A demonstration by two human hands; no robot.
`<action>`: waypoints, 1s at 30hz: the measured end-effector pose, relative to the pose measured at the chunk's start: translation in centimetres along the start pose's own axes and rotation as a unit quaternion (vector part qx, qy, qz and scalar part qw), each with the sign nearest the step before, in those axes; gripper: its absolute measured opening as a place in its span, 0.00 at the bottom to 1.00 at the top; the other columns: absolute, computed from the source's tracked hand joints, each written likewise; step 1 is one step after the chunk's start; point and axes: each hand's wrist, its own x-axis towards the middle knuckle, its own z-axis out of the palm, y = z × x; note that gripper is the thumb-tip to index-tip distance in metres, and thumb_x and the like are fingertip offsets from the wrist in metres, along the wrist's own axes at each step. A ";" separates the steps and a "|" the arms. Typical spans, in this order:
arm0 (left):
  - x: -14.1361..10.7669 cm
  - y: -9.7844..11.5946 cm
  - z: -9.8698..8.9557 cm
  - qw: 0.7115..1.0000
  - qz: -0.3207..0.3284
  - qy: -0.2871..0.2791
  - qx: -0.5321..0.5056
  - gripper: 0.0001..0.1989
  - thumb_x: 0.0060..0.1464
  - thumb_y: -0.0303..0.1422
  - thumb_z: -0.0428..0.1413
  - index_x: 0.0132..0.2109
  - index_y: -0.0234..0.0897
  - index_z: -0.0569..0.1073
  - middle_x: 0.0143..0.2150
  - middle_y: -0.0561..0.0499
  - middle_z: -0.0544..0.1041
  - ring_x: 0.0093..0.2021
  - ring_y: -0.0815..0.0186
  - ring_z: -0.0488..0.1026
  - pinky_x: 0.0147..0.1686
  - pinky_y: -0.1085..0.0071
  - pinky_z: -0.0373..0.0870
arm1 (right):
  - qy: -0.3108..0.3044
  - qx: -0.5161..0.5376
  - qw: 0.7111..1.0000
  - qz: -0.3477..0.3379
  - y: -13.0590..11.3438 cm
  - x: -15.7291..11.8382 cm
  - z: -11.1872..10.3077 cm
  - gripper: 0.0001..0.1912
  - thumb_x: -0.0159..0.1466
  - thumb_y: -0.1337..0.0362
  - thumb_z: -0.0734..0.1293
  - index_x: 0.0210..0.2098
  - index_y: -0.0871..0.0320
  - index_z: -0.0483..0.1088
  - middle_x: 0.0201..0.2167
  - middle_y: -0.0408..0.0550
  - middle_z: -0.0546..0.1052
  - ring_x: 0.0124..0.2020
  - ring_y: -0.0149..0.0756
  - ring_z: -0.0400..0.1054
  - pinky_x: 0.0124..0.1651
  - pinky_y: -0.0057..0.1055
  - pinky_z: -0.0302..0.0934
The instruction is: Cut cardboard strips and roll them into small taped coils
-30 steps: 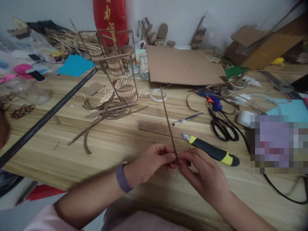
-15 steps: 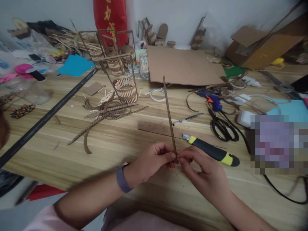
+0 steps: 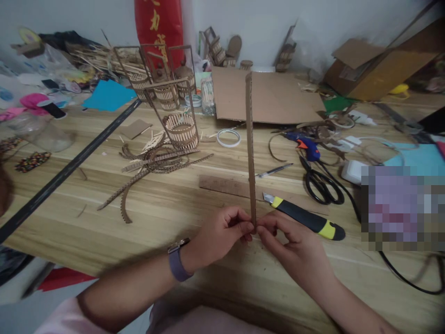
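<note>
A narrow cardboard strip (image 3: 251, 139) stands nearly upright over the table, its lower end between my two hands. My left hand (image 3: 225, 232), with a watch on the wrist, pinches that end from the left. From the right, the thumb and finger of my right hand (image 3: 295, 246) close on the same end. A black and yellow utility knife (image 3: 302, 215) lies just beyond my right hand, blade to the left. Behind the strip lie a flat cardboard piece (image 3: 222, 185) and a pen (image 3: 276, 170), partly covered by it.
Black scissors (image 3: 323, 185) and a blue glue gun (image 3: 309, 147) lie to the right. Notched cardboard strips (image 3: 153, 160) are piled at left, before a small stick bucket (image 3: 181, 132). A large cardboard sheet (image 3: 267, 95) and a tape roll (image 3: 228, 138) lie farther back.
The strip has turned to show its broader face, and its top has swung up and slightly right. Both hands keep their pinch at nearly the same spot.
</note>
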 end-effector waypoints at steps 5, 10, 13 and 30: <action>0.0 -0.1 0.0 1.000 0.006 0.004 -0.006 0.10 0.55 0.37 0.59 0.33 0.34 0.70 0.26 0.54 0.72 0.28 0.71 0.69 0.31 0.74 0.66 | -0.010 0.000 1.000 0.011 0.2 -0.1 0.1 0.10 0.64 0.65 0.63 0.28 0.54 0.73 0.20 0.41 0.71 0.21 0.30 0.64 0.24 0.26 0.59; 0.1 -0.1 0.0 1.000 -0.005 0.014 -0.004 0.10 0.54 0.37 0.59 0.33 0.33 0.71 0.26 0.54 0.72 0.28 0.71 0.69 0.31 0.73 0.67 | -0.009 -0.016 1.000 -0.022 0.3 -0.2 0.3 0.10 0.65 0.67 0.63 0.27 0.54 0.71 0.21 0.42 0.71 0.23 0.31 0.64 0.25 0.26 0.60; 0.1 0.0 0.2 0.999 -0.019 0.025 -0.007 0.10 0.53 0.36 0.60 0.33 0.33 0.72 0.27 0.53 0.73 0.28 0.71 0.70 0.32 0.73 0.68 | 0.007 -0.034 0.998 -0.051 0.5 -0.4 0.6 0.09 0.65 0.68 0.62 0.29 0.55 0.70 0.23 0.42 0.71 0.24 0.31 0.66 0.26 0.26 0.61; -0.3 0.4 0.6 0.994 -0.025 0.048 0.097 0.11 0.58 0.36 0.55 0.31 0.34 0.74 0.28 0.52 0.76 0.31 0.68 0.73 0.33 0.74 0.68 | 0.015 -0.132 0.985 -0.111 0.9 -0.7 0.9 0.10 0.66 0.68 0.61 0.28 0.55 0.67 0.24 0.43 0.71 0.25 0.33 0.67 0.28 0.28 0.60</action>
